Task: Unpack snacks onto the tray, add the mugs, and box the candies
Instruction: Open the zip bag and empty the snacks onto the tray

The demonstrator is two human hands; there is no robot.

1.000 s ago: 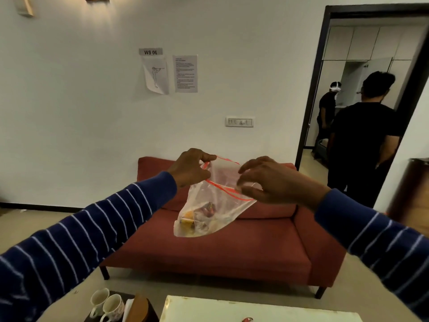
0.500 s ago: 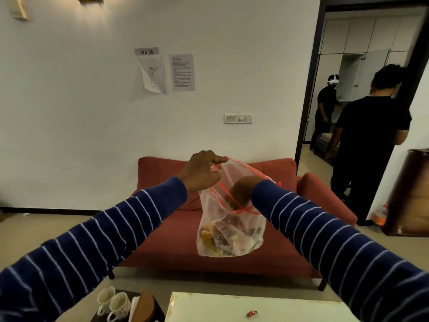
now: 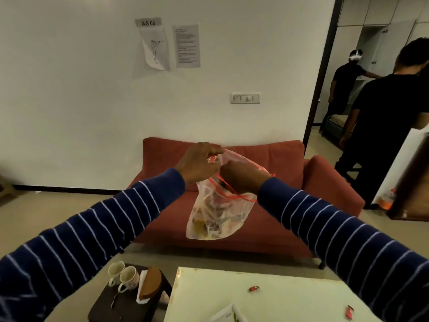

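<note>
R hand [image 3: 241, 175] now partly out of bag [image 3: 218, 205]; earlier deeper inside.

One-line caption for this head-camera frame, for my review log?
Left hand holds open a clear zip bag of snacks while the right hand reaches inside, above the white table.

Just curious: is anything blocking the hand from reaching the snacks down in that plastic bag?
Nothing visible does. The left hand holds the bag open by its rim, and the right hand is already inside the mouth, with the snacks loose at the bottom below it.
</note>
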